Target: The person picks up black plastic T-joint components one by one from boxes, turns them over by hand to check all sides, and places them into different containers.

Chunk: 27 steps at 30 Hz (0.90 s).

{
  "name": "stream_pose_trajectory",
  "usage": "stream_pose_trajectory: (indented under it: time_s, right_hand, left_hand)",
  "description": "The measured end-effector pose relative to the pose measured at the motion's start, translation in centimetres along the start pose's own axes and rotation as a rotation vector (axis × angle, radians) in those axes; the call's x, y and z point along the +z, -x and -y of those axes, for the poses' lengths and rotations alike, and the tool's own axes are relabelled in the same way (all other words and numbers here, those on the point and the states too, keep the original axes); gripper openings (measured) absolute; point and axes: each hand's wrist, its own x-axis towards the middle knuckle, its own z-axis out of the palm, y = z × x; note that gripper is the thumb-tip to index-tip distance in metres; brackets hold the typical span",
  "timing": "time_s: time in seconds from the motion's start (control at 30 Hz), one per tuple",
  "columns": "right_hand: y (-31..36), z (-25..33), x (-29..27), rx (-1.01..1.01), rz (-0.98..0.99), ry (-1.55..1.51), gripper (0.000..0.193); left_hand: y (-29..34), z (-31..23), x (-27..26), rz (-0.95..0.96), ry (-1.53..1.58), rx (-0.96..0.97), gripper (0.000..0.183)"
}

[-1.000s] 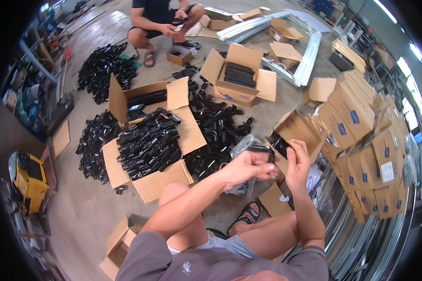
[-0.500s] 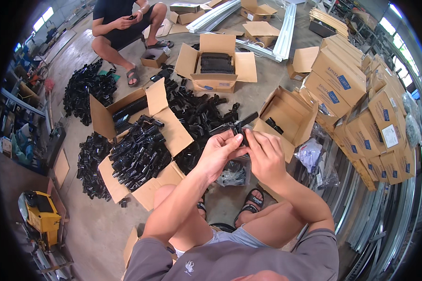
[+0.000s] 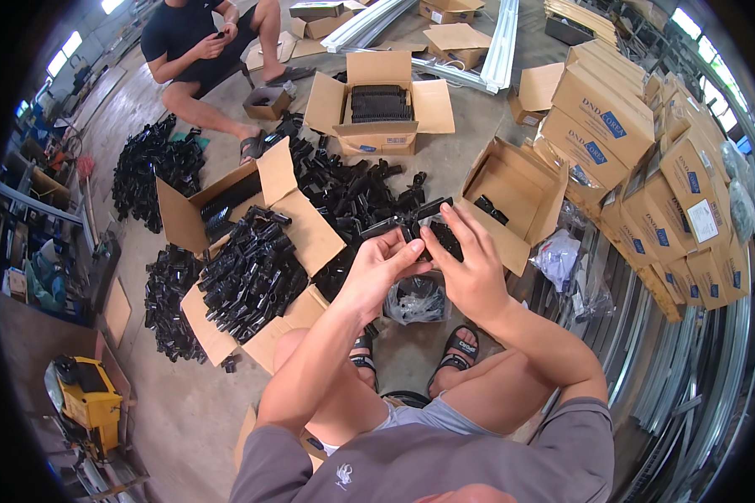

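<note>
In front of me, above my knees, is a black plastic part (image 3: 413, 220) with long arms spread to left and right, perhaps a bracket. My left hand (image 3: 383, 272) pinches its left side between thumb and fingers. My right hand (image 3: 471, 264) has its thumb against the middle and its straightened fingertips at the right arm, so the hold looks loose. Just beyond lies a heap of similar black parts (image 3: 365, 189). To the right, an open carton (image 3: 524, 180) has a few black pieces (image 3: 491, 210) inside. Below my hands is a clear plastic bag (image 3: 415, 303).
An overflowing carton (image 3: 306, 230) spills black parts (image 3: 252, 272) at the left. Another carton (image 3: 382, 141) holds stacked parts. Taped boxes (image 3: 600, 126) stand on a pallet at the right, near metal profiles (image 3: 663, 377). A seated person (image 3: 197, 50) handles a small dark piece.
My right hand's fingers have straightened from a tight pinch on the black part and spread upward. My left hand keeps its grip. The view has shifted slightly.
</note>
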Motion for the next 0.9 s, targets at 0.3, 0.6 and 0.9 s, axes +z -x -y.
stream_pose_trajectory:
  time_s: [0.3,0.6,0.9]
  right_hand:
    - [1.4,-2.0,0.7,0.415,-0.015,-1.078,0.043]
    - [1.6,-3.6,0.7,0.68,0.081,-1.49,0.047]
    - [0.4,-2.1,-1.1,0.392,-0.291,-0.552,0.018]
  left_hand:
    - [0.6,0.2,0.1,0.295,-0.026,-0.056,0.035]
    - [0.6,0.1,0.2,0.253,-0.264,0.001,0.016]
    - [0.5,0.4,1.8,0.142,-0.177,0.054,0.033]
